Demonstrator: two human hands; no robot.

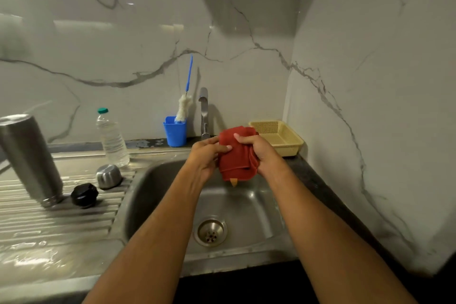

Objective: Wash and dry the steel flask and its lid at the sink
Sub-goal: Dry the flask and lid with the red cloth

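The steel flask (29,158) stands upside down on the ribbed drainboard at the left. Beside it lie its black stopper (84,194) and a steel cap (109,176), mouth down. Over the sink basin (246,210), both hands hold a bunched red cloth (235,158). My left hand (206,155) pinches the cloth's left side with thumb and fingers. My right hand (256,149) grips its right side with curled fingers. A small tan tag hangs below the cloth.
The tap (203,113) rises behind the cloth. A blue cup with a bottle brush (175,131) stands left of it, a clear plastic water bottle (112,139) farther left. A yellow basket (280,137) sits in the right corner. The drainboard (49,224) looks wet.
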